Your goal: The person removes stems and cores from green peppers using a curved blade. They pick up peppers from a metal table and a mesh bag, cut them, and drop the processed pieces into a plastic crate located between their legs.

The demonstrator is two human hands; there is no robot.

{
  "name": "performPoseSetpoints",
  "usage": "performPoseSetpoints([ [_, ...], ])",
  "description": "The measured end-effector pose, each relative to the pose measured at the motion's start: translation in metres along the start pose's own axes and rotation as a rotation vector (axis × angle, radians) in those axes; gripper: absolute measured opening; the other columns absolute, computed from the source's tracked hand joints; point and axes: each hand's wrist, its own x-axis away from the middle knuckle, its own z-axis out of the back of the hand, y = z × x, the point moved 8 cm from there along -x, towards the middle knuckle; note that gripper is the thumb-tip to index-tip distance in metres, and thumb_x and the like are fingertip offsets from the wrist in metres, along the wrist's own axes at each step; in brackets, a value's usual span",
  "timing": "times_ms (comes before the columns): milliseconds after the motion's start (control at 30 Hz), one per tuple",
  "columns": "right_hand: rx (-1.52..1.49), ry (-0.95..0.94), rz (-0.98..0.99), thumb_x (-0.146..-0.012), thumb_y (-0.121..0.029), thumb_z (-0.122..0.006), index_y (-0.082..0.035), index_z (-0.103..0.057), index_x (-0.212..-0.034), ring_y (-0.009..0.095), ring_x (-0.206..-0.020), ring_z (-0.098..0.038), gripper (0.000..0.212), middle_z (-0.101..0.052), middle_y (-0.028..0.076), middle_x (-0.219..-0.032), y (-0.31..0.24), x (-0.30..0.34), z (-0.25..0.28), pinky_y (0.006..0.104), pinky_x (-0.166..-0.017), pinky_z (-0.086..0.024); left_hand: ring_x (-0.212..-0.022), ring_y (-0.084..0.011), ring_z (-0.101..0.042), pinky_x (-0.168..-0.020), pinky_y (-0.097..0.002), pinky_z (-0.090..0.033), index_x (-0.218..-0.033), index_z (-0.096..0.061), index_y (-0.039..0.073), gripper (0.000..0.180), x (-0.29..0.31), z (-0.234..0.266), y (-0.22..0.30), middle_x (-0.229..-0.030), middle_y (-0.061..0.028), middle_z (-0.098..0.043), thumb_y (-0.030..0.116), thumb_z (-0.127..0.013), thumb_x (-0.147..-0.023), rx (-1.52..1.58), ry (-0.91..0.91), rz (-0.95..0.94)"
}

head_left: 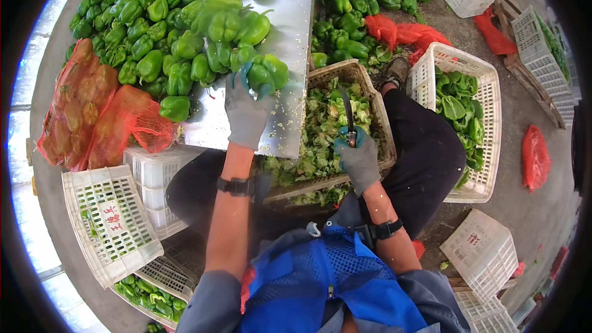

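My left hand (248,106), in a grey glove with teal fingertips, closes round a green bell pepper (269,73) over the metal work surface (285,102). A pile of whole green bell peppers (148,12) spreads beyond and to the left of that hand. My right hand (357,155), gloved alike, grips a small knife (347,108) with a dark curved blade pointing away from me. Below the knife, between my legs, stands a crate (385,132) full of pale green pepper cores and scraps.
To the right, a white crate (490,142) holds cut green pepper pieces. Red mesh sacks (77,105) lie at the left, and red netting (410,34) lies by the peppers on the floor. White crates (111,228) lean at my left; another crate (484,253) sits at lower right.
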Motion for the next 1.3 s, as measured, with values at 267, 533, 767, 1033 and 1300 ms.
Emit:
performPoseSetpoints([
  [267,0.318,0.01,0.533,-0.09,-0.027,-0.075,-0.001,-0.069,-0.129,0.036,-0.088,-0.073,0.048,-0.075,0.018,-0.093,-0.134,-0.036,-0.055,0.0495,-0.084,-0.057,-0.127,-0.034,-0.067,-0.104,-0.0417,-0.058,-0.153,-0.058,0.004,0.066,0.024,0.009,-0.002,-0.139,-0.0202,-0.066,0.0,-0.074,-0.09,0.321,0.066,-0.047],
  [533,0.021,-0.268,0.274,-0.09,-0.019,-0.078,0.004,-0.073,-0.116,0.017,-0.069,-0.063,0.035,-0.068,0.008,-0.08,-0.121,-0.022,-0.121,0.0361,-0.065,-0.055,-0.125,-0.0208,-0.065,-0.108,-0.034,-0.055,-0.156,-0.056,-0.003,0.054,0.072,0.016,-0.02,-0.144,-0.0142,-0.066,0.002,-0.067,-0.103,0.781,0.025,0.262],
  [767,0.282,-0.231,0.447,-0.091,-0.023,-0.079,0.001,-0.071,-0.12,0.025,-0.074,-0.066,0.038,-0.066,0.009,-0.08,-0.107,0.031,-0.122,0.042,-0.075,-0.056,-0.118,-0.0202,-0.069,-0.1,-0.0354,-0.058,-0.15,-0.061,-0.002,0.053,0.118,0.027,-0.047,-0.137,-0.0157,-0.069,0.022,-0.077,-0.106,0.877,0.049,0.495],
  [1033,0.551,-0.179,0.53,-0.093,-0.021,-0.075,-0.003,-0.07,-0.108,0.039,-0.073,-0.068,0.024,-0.065,0.017,-0.074,-0.104,0.06,-0.11,0.0494,-0.072,-0.054,-0.111,-0.015,-0.069,-0.098,-0.0312,-0.059,-0.144,-0.068,-0.002,0.046,0.122,0.01,-0.05,-0.128,-0.0085,-0.074,0.021,-0.079,-0.106,1.024,0.063,0.626],
  [1300,0.746,-0.255,0.584,-0.098,-0.022,-0.073,0.0,-0.064,-0.111,0.049,-0.087,-0.072,0.027,-0.071,0.026,-0.087,-0.097,0.061,-0.129,0.055,-0.079,-0.056,-0.108,-0.0149,-0.07,-0.095,-0.0303,-0.059,-0.145,-0.067,-0.001,0.053,0.124,0.01,-0.05,-0.125,-0.008,-0.075,0.019,-0.086,-0.1,1.091,0.166,0.577],
])
